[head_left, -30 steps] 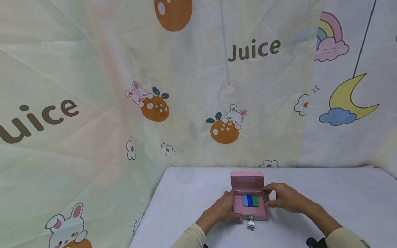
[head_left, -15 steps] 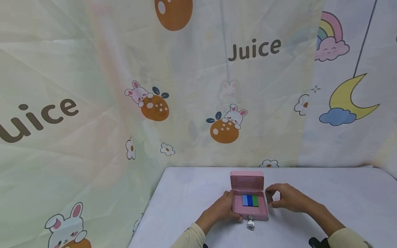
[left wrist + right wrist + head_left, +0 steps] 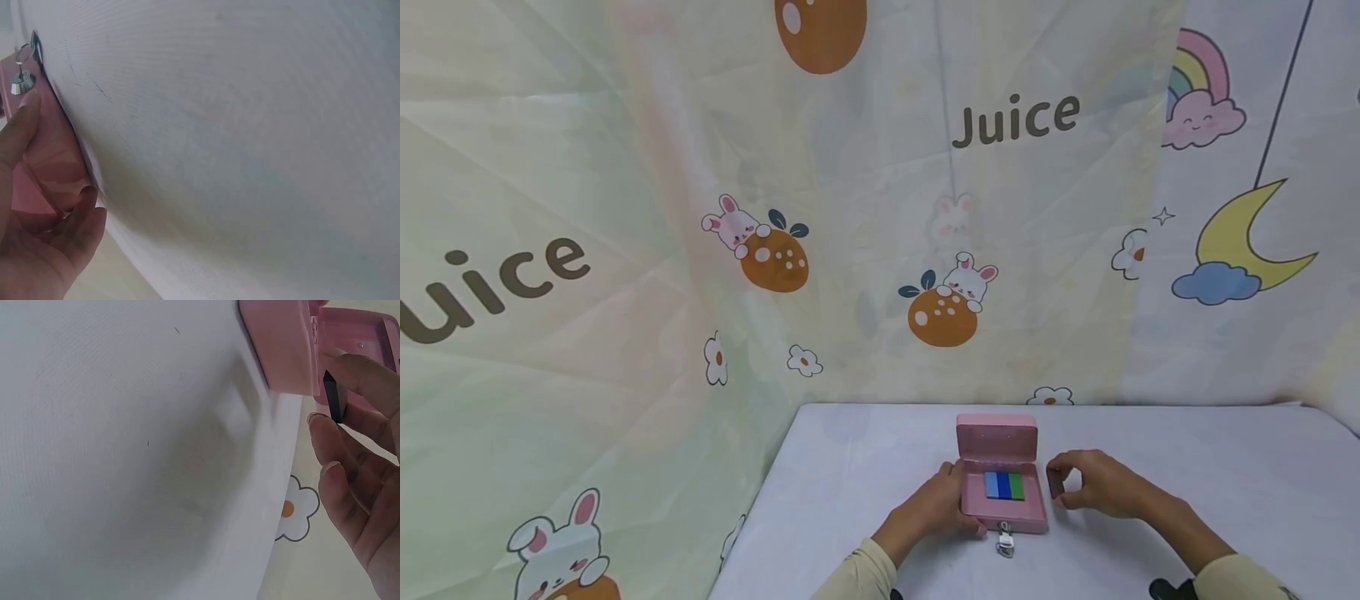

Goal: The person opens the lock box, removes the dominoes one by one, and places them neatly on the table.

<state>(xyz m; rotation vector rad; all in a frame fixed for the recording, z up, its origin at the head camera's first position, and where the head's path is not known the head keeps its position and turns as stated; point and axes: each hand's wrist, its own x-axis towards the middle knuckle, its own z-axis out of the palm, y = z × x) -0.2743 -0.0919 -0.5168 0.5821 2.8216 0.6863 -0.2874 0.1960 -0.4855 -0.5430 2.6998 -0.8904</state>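
Note:
A pink metal box [image 3: 977, 505] stands on the table with its lid [image 3: 997, 442] raised at the back. My left hand [image 3: 934, 504] grips its left side, the thumb along the front near the lock in the left wrist view. Inside lie flat coloured strips side by side: light blue [image 3: 992, 485], blue [image 3: 1003, 485] and green [image 3: 1017, 485]. Just off the box's right side, my right hand [image 3: 1101, 483] pinches a thin dark flat piece [image 3: 334, 397] on edge between thumb and fingers. Keys on a ring [image 3: 1005, 543] hang from the box's front lock.
A white cloth covers the table [image 3: 1225, 475]. Behind and to the left hangs a printed curtain [image 3: 865, 167] with rabbits, fruit and lettering. A dark object [image 3: 1171, 589] shows beside the right sleeve at the bottom edge.
My right hand has drawn away from the box's right rim, moving right and slightly toward me with the dark piece pinched. The left hand and the box stay almost in place.

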